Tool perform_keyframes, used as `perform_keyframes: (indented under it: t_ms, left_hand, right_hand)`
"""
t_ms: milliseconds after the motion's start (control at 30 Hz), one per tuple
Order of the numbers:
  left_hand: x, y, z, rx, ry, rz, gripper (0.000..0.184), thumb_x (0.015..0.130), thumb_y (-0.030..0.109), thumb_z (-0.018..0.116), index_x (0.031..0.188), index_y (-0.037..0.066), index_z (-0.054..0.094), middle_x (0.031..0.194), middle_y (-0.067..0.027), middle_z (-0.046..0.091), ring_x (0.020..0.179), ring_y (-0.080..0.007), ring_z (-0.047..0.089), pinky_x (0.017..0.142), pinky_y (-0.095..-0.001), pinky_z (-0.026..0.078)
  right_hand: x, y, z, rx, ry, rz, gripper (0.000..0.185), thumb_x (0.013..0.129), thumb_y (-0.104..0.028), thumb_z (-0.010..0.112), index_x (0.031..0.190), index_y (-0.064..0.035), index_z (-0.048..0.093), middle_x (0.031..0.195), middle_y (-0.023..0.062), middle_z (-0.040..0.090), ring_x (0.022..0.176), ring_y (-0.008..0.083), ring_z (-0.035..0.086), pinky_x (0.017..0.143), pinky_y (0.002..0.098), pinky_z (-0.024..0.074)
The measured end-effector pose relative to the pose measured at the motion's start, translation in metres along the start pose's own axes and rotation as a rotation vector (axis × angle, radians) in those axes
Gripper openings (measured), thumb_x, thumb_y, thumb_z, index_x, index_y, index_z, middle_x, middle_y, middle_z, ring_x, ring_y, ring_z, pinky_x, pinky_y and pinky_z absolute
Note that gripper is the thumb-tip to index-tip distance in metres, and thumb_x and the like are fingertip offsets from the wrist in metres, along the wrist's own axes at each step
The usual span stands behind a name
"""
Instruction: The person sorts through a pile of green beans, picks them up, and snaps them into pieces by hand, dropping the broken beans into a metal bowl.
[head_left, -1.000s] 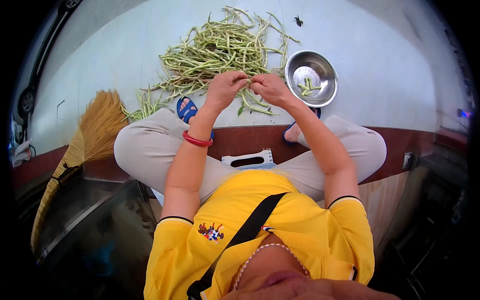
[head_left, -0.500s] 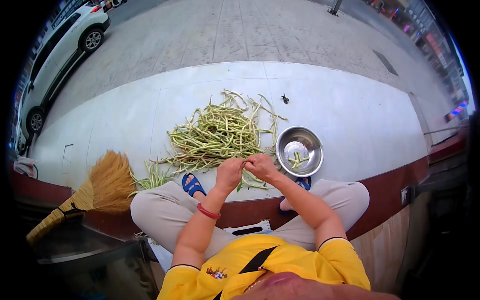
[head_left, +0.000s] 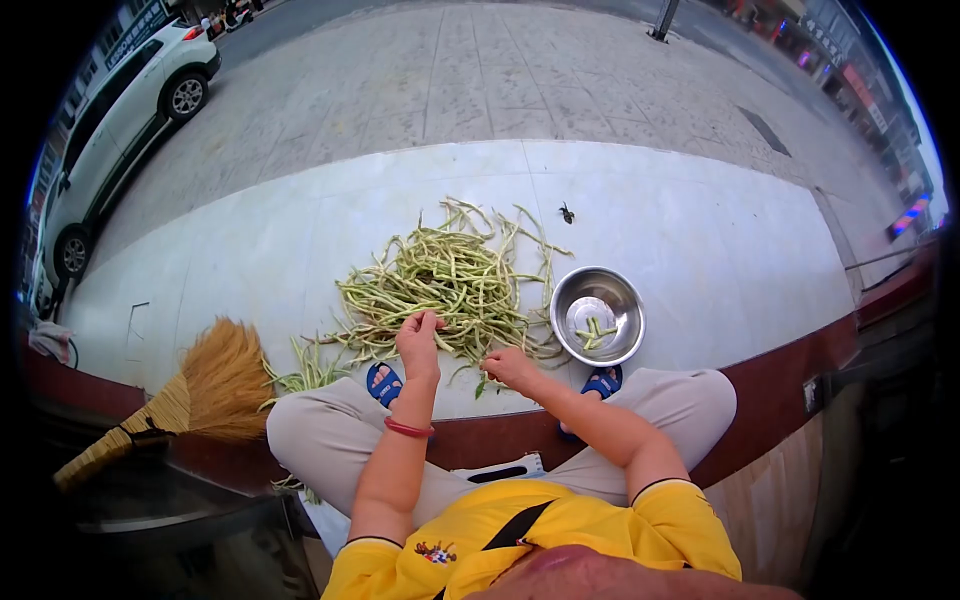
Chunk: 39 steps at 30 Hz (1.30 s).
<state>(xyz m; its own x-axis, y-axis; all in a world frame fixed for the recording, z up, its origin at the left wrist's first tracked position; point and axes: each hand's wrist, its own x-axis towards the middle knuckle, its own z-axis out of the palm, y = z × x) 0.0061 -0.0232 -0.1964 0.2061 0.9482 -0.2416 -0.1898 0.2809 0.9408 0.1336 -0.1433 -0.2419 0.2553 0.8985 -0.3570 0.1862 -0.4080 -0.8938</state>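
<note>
A heap of long green beans point(head_left: 450, 275) lies on the pale tiles before me. My left hand point(head_left: 418, 345) is over the near edge of the heap, its fingers drawn together; whether a bean is pinched in them is lost against the beans behind. My right hand point(head_left: 511, 369) is closed, lower and to the right, near the heap's front edge. What it grips, if anything, is too small to name. Right of the heap stands a steel bowl point(head_left: 641, 330) with several short bean pieces point(head_left: 595, 334) at its bottom.
A straw broom point(head_left: 205, 385) lies at the left, beside a smaller bunch of beans point(head_left: 308, 368). Blue sandals point(head_left: 384, 385) are on my feet. A small dark scrap point(head_left: 567, 213) rests beyond the bowl. A white car point(head_left: 130, 110) is parked at the far left.
My hands were together at the heap's front edge and are now apart. The left has moved left and forward over the beans; the right has come slightly nearer to me.
</note>
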Motion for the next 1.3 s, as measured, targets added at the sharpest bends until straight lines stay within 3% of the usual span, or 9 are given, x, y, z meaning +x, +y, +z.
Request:
perform_keyframes:
  t_ms: [200, 333, 533, 600, 800, 900, 1000, 1100, 1300]
  left_hand:
    - [0.0, 0.0, -0.004, 0.057, -0.007, -0.131, 0.008, 0.083, 0.014, 0.059, 0.086, 0.007, 0.058, 0.072, -0.0001, 0.061, 0.05, -0.0043, 0.046, 0.043, -0.0169, 0.035]
    - [-0.004, -0.01, -0.002, 0.1, -0.09, -0.188, 0.015, 0.079, 0.009, 0.064, 0.09, 0.005, 0.054, 0.071, -0.0018, 0.059, 0.05, -0.0078, 0.051, 0.04, -0.0192, 0.036]
    - [-0.012, -0.016, 0.002, 0.192, -0.206, -0.236, 0.027, 0.076, 0.004, 0.064, 0.099, 0.003, 0.048, 0.07, -0.0028, 0.054, 0.05, -0.0101, 0.053, 0.039, -0.0208, 0.039]
    - [-0.013, -0.018, 0.003, 0.204, -0.228, -0.234, 0.025, 0.077, 0.004, 0.063, 0.098, 0.003, 0.049, 0.073, -0.0039, 0.055, 0.051, -0.0104, 0.054, 0.04, -0.0211, 0.041]
    - [-0.016, -0.018, 0.004, 0.143, -0.276, -0.32, 0.018, 0.08, 0.008, 0.06, 0.096, 0.003, 0.052, 0.074, -0.0051, 0.057, 0.051, -0.0111, 0.055, 0.042, -0.022, 0.044]
    - [-0.017, -0.017, 0.005, 0.068, -0.297, -0.422, 0.018, 0.081, 0.012, 0.061, 0.095, 0.003, 0.054, 0.074, -0.0045, 0.058, 0.054, -0.0115, 0.056, 0.044, -0.0229, 0.045]
    - [-0.015, -0.014, 0.002, 0.258, -0.361, -0.345, 0.015, 0.081, 0.015, 0.062, 0.088, 0.003, 0.058, 0.073, -0.0033, 0.058, 0.059, -0.0119, 0.056, 0.049, -0.0252, 0.046]
    - [-0.013, -0.019, -0.002, 0.779, -0.506, 0.264, 0.016, 0.08, 0.017, 0.061, 0.085, 0.002, 0.064, 0.073, -0.0062, 0.059, 0.067, -0.0175, 0.059, 0.057, -0.0306, 0.045]
    - [-0.023, -0.014, 0.005, 1.12, -0.611, 0.52, 0.015, 0.077, 0.019, 0.062, 0.083, 0.006, 0.064, 0.078, -0.0116, 0.059, 0.074, -0.0308, 0.057, 0.064, -0.0388, 0.045]
  right_hand:
    - [-0.007, 0.018, 0.005, -0.917, -0.177, -0.262, 0.025, 0.074, -0.028, 0.059, 0.088, -0.0088, 0.066, 0.072, 0.0129, 0.064, 0.067, 0.0291, 0.061, 0.062, 0.0416, 0.0484]
    - [-0.001, 0.001, -0.008, -0.915, -0.164, -0.16, 0.024, 0.075, -0.028, 0.059, 0.089, -0.0095, 0.065, 0.073, 0.0138, 0.063, 0.074, 0.0321, 0.061, 0.065, 0.0421, 0.0481]
    - [0.006, -0.029, -0.02, 0.087, -0.034, -0.026, 0.031, 0.08, -0.031, 0.058, 0.094, -0.0032, 0.062, 0.083, 0.0131, 0.064, 0.075, 0.0294, 0.061, 0.068, 0.037, 0.0473]
    - [0.005, -0.031, -0.017, 0.079, -0.096, -0.008, 0.038, 0.08, -0.027, 0.061, 0.107, -0.0007, 0.053, 0.087, 0.0115, 0.062, 0.074, 0.0252, 0.059, 0.065, 0.0341, 0.0472]
    - [-0.001, -0.036, -0.017, -0.473, 0.267, -0.771, 0.035, 0.077, -0.019, 0.063, 0.107, -0.0035, 0.055, 0.086, 0.0104, 0.061, 0.081, 0.029, 0.058, 0.07, 0.0364, 0.047]
    - [0.004, -0.024, -0.022, -0.528, 0.081, -0.607, 0.023, 0.078, -0.018, 0.061, 0.097, -0.005, 0.06, 0.084, 0.0114, 0.06, 0.078, 0.0312, 0.057, 0.068, 0.038, 0.0459]
    - [0.008, -0.023, -0.027, -0.485, 0.072, -0.519, 0.018, 0.08, -0.021, 0.058, 0.088, -0.006, 0.062, 0.081, 0.0127, 0.059, 0.076, 0.0311, 0.056, 0.065, 0.0388, 0.0446]
    - [0.006, -0.032, -0.042, -0.472, 0.008, -0.415, 0.019, 0.08, -0.024, 0.054, 0.086, -0.0074, 0.061, 0.08, 0.0124, 0.06, 0.075, 0.0315, 0.057, 0.064, 0.0406, 0.0454]
    - [0.002, -0.033, -0.041, -0.438, -0.013, -0.442, 0.021, 0.08, -0.026, 0.053, 0.085, -0.0076, 0.063, 0.08, 0.0138, 0.061, 0.077, 0.0326, 0.058, 0.066, 0.0407, 0.0457]
